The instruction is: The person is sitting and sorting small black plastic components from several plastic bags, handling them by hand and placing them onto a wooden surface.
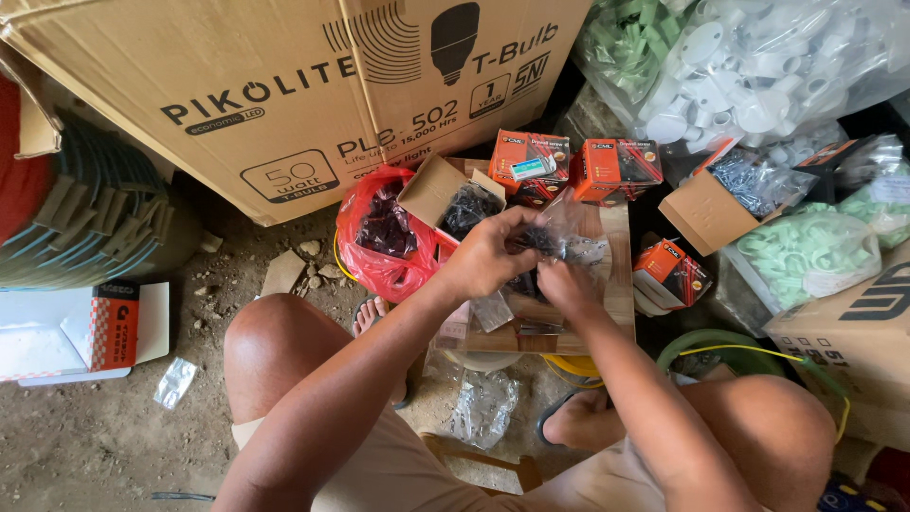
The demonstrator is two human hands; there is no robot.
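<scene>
Between both hands (517, 265) (closed): clear screw bag (569, 232)

A small wooden board (616, 294) serves as the working surface, hemmed in on nearly every side. Behind it, two orange boxes (578, 166) and an open carton of dark pieces (455, 194) block the far edge, with a large cardboard box (284, 95) rising beyond them. To the board's left, a red plastic bag (379, 237) crowds the corner. To its right sit another orange box (668, 275), a carton of screws (730, 194) and bags of pale green clips (806, 256). Both hands and a clear plastic bag (569, 232) fill the middle of the board. Open dirt floor (114, 436) lies well to the board's left, in front of a white-and-orange box (85, 332).
</scene>
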